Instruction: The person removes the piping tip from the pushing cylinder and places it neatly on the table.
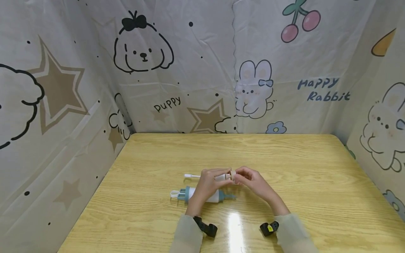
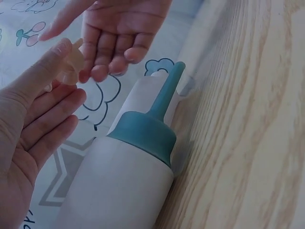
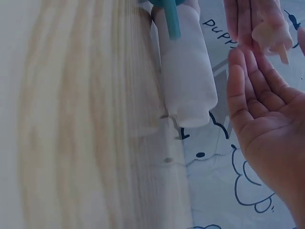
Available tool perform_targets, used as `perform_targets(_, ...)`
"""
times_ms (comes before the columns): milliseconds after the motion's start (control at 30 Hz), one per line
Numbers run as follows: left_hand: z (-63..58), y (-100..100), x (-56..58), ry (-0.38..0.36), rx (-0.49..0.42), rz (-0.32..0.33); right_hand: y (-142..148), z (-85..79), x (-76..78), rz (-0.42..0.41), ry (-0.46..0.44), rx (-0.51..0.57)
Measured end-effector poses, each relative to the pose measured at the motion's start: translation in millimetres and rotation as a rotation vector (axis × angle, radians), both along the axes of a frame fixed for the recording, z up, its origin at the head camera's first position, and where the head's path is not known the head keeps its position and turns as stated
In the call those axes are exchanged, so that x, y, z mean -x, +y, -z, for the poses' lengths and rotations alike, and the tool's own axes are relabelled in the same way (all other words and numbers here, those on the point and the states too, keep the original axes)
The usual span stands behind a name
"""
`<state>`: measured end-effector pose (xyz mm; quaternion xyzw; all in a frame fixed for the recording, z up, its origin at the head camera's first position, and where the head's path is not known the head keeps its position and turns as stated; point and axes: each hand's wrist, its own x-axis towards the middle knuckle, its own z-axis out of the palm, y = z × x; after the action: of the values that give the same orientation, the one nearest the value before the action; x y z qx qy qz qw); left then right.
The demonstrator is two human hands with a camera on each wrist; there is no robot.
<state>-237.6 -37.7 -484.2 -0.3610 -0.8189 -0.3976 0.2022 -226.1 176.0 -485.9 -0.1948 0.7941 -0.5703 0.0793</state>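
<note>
My left hand [image 1: 211, 181] pinches a small translucent beige piece [image 2: 71, 67] with a short thin tip between thumb and fingers. Beside it is my right hand [image 3: 267, 102], its fingers loosely extended with fingertips close to the piece; whether they touch it cannot be told. Below the left wrist lies a teal-and-white syringe-like tube [image 1: 212, 197] with a thin teal nozzle [image 2: 167, 93] and a pale ring at the other end. Behind the left hand a white bottle-like body [image 3: 186, 67] lies on its side, partly hidden in the head view.
A slim white stick-like end [image 1: 191, 175] pokes out left of my left hand. Everything lies on a wood-grain table [image 1: 152, 151]. Printed cloth [image 1: 202, 70] hangs behind the table and at both sides. A black band [image 1: 207, 228] sits on the left wrist.
</note>
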Motion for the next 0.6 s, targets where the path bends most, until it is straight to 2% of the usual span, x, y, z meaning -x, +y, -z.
perform_targets(100,0.2,0.8,0.1,0.001,-0.001,-0.009,-3.4,-0.9,-0.7,0.018,0.003,-0.012)
perform_targets(300,2.2,1.0,1.4,-0.009,-0.005,0.022,-0.9,0.7,-0.8,0.016,-0.003,0.03)
perform_targets(533,1.8,-3.3,0.2,-0.161,-0.107,0.056,5.9,0.5,-1.7,0.051,-0.003,0.039)
perform_targets(600,2.2,-4.2,0.6,-0.174,-0.131,0.058,6.5,0.1,-2.2,0.068,-0.004,0.036)
